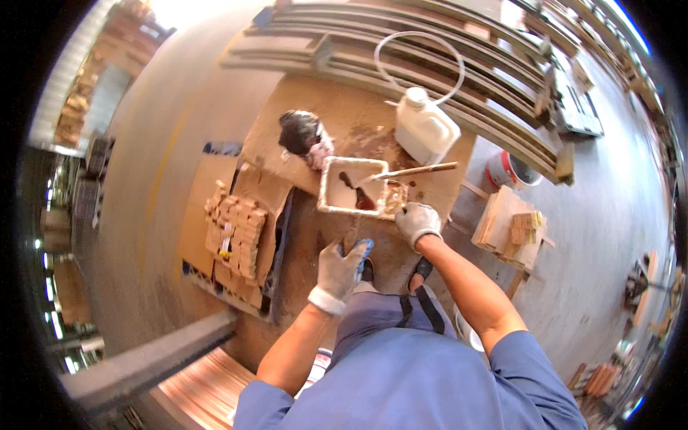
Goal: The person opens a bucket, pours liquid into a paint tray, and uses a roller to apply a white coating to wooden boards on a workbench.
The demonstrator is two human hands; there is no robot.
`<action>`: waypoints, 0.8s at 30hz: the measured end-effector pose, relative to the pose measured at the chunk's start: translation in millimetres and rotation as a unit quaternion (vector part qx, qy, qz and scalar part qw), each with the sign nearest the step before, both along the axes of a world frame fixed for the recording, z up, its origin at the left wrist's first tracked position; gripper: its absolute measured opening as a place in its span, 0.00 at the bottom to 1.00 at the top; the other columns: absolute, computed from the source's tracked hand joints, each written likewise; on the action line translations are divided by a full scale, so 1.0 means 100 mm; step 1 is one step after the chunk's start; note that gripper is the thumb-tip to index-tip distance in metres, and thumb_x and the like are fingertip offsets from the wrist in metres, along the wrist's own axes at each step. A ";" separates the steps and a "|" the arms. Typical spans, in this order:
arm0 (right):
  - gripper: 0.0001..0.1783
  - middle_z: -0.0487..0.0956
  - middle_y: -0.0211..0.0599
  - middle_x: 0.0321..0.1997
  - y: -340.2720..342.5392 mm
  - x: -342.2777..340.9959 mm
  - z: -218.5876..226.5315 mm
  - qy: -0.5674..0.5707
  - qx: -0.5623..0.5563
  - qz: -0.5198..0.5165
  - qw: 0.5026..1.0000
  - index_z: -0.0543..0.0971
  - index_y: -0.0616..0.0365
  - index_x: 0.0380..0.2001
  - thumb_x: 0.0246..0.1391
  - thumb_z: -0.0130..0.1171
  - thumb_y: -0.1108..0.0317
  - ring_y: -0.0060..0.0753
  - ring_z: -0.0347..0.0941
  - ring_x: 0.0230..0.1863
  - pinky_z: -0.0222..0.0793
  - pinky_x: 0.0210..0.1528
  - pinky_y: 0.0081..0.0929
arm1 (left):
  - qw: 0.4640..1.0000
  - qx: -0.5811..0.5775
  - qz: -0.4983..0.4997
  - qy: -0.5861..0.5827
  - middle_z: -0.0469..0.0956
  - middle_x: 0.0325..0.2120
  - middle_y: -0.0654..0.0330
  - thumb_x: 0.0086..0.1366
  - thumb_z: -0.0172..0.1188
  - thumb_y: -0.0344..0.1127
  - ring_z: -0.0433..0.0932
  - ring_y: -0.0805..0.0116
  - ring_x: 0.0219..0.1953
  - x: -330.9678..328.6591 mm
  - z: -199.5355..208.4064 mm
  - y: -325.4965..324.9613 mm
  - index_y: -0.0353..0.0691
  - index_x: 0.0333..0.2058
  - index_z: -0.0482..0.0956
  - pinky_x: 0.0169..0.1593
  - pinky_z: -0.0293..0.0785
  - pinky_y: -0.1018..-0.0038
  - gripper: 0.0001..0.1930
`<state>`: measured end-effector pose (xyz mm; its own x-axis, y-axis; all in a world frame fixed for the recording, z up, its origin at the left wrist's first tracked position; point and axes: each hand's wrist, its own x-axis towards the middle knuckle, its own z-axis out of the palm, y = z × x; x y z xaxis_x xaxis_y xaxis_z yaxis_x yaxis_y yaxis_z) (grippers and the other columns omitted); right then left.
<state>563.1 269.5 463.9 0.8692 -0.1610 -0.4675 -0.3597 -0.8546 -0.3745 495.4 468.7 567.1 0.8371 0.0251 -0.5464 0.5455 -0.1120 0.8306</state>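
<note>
Both my hands wear pale work gloves. My left hand (340, 269) is closed around a small narrow piece of wood (351, 233), which points up toward the bench. At the bench's near edge my right hand (418, 221) has its fingers closed; whatever they hold is hidden. It is beside a small amber-brown patch or tray (395, 198), blurred in its detail. Left of that stands a square whitish tub (320, 188) with a coated rim and dark smears inside. A brush-like tool with a wooden handle (423, 170) lies across the tub's right side.
On the cardboard-covered bench (287, 107) stand a white jug (426, 132) with a looped hose and a dark plastic-wrapped bundle (302, 135). Stacked wood pieces (236, 233) lie on a pallet at left. Boards (498, 222) and a red-and-white bucket (502, 170) are at right; long rails (401, 43) run behind.
</note>
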 end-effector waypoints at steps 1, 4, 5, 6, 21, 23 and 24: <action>0.22 0.87 0.52 0.44 -0.04 0.01 -0.04 -0.004 -0.021 -0.012 1.000 0.90 0.55 0.38 0.63 0.53 0.52 0.51 0.85 0.51 0.80 0.52 0.48 | 0.997 0.015 -0.038 -0.069 0.81 0.33 0.67 0.68 0.66 0.31 0.76 0.78 0.32 -0.03 0.02 -0.01 0.34 0.44 0.85 0.35 0.73 0.77 0.09; 0.18 0.88 0.49 0.44 0.01 0.04 -0.36 -0.042 -0.078 0.053 0.995 0.90 0.54 0.36 0.62 0.52 0.59 0.48 0.87 0.45 0.83 0.46 0.46 | 0.999 -0.046 0.001 -0.022 0.86 0.40 0.62 0.66 0.68 0.31 0.79 0.76 0.36 -0.01 0.00 0.18 0.29 0.48 0.85 0.40 0.77 0.74 0.15; 0.19 0.88 0.49 0.44 0.11 0.07 -0.27 -0.028 -0.070 0.065 0.995 0.90 0.53 0.37 0.62 0.51 0.59 0.48 0.87 0.45 0.83 0.45 0.48 | 0.996 -0.077 -0.006 -0.049 0.84 0.38 0.64 0.65 0.69 0.30 0.78 0.78 0.33 0.00 -0.04 0.30 0.30 0.49 0.84 0.36 0.76 0.76 0.15; 0.20 0.88 0.49 0.42 0.14 0.01 -0.26 -0.059 -0.034 0.002 0.998 0.90 0.54 0.38 0.63 0.50 0.57 0.49 0.87 0.45 0.82 0.47 0.49 | 0.995 -0.094 0.001 -0.010 0.82 0.35 0.67 0.66 0.68 0.29 0.75 0.80 0.30 0.00 0.05 0.31 0.31 0.50 0.83 0.33 0.73 0.79 0.15; 0.27 0.86 0.53 0.42 -0.62 -5.55 -0.25 0.125 -0.141 -0.581 0.792 0.89 0.56 0.37 0.63 0.48 0.47 0.56 0.84 0.46 0.77 0.51 0.50 | 0.934 -0.069 -0.351 0.013 0.70 0.20 0.72 0.67 0.67 0.32 0.66 0.83 0.16 -0.85 0.16 -0.57 0.39 0.37 0.80 0.18 0.60 0.80 0.05; 0.29 0.86 0.55 0.44 -0.45 -6.56 -0.41 0.175 -0.160 -0.648 0.724 0.89 0.59 0.38 0.62 0.49 0.45 0.58 0.83 0.48 0.76 0.53 0.50 | 0.923 -0.074 -0.377 0.032 0.71 0.20 0.72 0.67 0.67 0.32 0.66 0.82 0.16 -1.11 0.09 -0.83 0.39 0.38 0.80 0.18 0.60 0.80 0.06; 0.30 0.86 0.56 0.45 -0.36 -7.03 -0.48 0.192 -0.161 -0.684 0.685 0.89 0.60 0.39 0.63 0.49 0.45 0.59 0.83 0.50 0.76 0.54 0.50 | 0.917 -0.067 -0.391 0.049 0.71 0.20 0.72 0.67 0.67 0.32 0.66 0.82 0.17 -1.27 0.03 -0.97 0.38 0.39 0.80 0.18 0.60 0.80 0.06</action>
<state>-139.7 233.4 416.2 -0.3750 -0.8505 -0.3687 -0.9257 0.3646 0.1007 368.1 372.0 569.9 0.5173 -0.6346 -0.5742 0.4152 -0.4006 0.8168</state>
